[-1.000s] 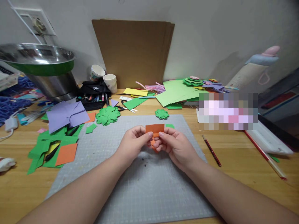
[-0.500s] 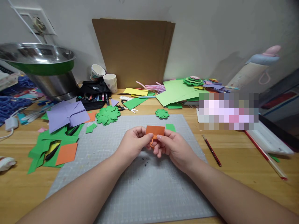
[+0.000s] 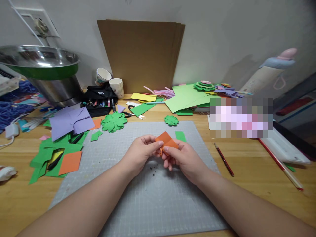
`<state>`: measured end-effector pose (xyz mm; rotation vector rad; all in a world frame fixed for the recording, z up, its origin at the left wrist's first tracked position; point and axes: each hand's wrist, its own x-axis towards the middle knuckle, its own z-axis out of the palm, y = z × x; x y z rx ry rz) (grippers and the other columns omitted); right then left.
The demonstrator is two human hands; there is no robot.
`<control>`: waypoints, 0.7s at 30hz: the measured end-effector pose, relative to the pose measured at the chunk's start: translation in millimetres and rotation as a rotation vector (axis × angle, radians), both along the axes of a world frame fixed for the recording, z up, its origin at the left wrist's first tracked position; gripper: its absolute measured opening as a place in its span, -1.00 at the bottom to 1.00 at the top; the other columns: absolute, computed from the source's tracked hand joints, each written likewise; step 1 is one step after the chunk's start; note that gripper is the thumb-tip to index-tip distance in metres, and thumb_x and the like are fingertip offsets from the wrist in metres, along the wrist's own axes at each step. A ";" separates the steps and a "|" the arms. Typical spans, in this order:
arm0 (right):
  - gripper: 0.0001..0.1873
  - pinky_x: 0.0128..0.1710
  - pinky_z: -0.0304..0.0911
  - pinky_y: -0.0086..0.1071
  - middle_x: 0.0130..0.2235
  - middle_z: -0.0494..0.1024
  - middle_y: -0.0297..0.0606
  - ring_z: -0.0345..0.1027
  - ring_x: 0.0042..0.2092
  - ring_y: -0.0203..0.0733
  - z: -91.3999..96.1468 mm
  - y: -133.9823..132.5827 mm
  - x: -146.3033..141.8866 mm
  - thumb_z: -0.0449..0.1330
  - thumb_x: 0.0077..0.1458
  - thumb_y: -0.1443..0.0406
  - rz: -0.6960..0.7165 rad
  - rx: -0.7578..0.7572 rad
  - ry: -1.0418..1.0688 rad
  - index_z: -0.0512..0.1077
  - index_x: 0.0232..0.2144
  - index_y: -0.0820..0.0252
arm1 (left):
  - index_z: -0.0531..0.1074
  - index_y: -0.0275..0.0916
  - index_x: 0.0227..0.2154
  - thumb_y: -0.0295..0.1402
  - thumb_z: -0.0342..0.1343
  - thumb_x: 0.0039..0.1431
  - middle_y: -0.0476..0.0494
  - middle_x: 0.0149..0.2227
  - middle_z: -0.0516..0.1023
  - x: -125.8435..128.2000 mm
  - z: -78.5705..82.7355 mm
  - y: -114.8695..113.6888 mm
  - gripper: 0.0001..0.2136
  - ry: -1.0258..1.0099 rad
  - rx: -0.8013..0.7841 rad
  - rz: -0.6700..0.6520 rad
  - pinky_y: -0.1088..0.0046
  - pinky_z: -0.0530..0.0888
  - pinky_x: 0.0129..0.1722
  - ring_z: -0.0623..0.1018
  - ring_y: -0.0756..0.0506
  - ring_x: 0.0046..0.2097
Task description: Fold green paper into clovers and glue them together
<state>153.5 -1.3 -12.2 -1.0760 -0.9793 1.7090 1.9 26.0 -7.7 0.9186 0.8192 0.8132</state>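
Both my hands hold a small folded piece of orange paper [image 3: 167, 140] just above the grey cutting mat [image 3: 138, 204]. My left hand [image 3: 142, 152] pinches its left corner between thumb and fingers. My right hand [image 3: 183, 158] grips its lower right side, thumb on top. The paper is tilted like a diamond, one corner pointing away from me. A small green paper scrap [image 3: 180, 135] lies on the mat just behind my right hand.
Green paper flowers [image 3: 114, 121] [image 3: 171, 120] and scissors [image 3: 130, 114] lie behind the mat. Purple, green and orange paper scraps [image 3: 69, 162] are at the left, a steel bowl [image 3: 39, 61] behind them. A red pencil [image 3: 223, 159] lies right of the mat. Cardboard [image 3: 142, 54] leans on the wall.
The orange paper has turned from a level rectangle into a tilted diamond shape, and my hands have lowered slightly and shifted their grip on it.
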 end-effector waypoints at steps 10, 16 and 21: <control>-0.74 -0.62 0.14 -0.49 -0.46 0.50 -0.33 0.35 -0.51 -0.30 4.4 -2.9 3.9 0.19 0.06 0.09 -0.033 0.099 -0.102 0.39 -0.38 0.17 | 0.42 -0.30 -0.57 -0.32 0.31 -0.06 0.00 -0.57 0.50 -1.3 4.6 0.1 -0.79 0.010 -0.062 -0.049 0.51 0.37 -0.40 0.49 0.05 -0.51; -0.78 -0.60 0.04 -0.48 -0.52 0.46 -0.35 0.23 -0.55 -0.34 6.4 -1.5 5.5 0.19 0.06 0.13 -0.075 0.080 -0.103 0.37 -0.41 0.17 | 0.41 -0.32 -0.59 -0.32 0.35 -0.14 -0.06 -0.54 0.53 -2.4 5.7 0.7 -0.77 0.039 -0.112 -0.063 0.51 0.35 -0.41 0.47 0.04 -0.48; -0.78 -0.57 0.08 -0.46 -0.51 0.46 -0.34 0.25 -0.53 -0.33 4.8 -2.3 4.4 0.22 0.04 0.14 -0.088 0.084 -0.084 0.39 -0.44 0.17 | 0.40 -0.32 -0.58 -0.35 0.34 -0.13 -0.06 -0.51 0.53 -3.7 5.8 1.0 -0.79 0.018 -0.142 -0.103 0.50 0.36 -0.38 0.49 0.02 -0.44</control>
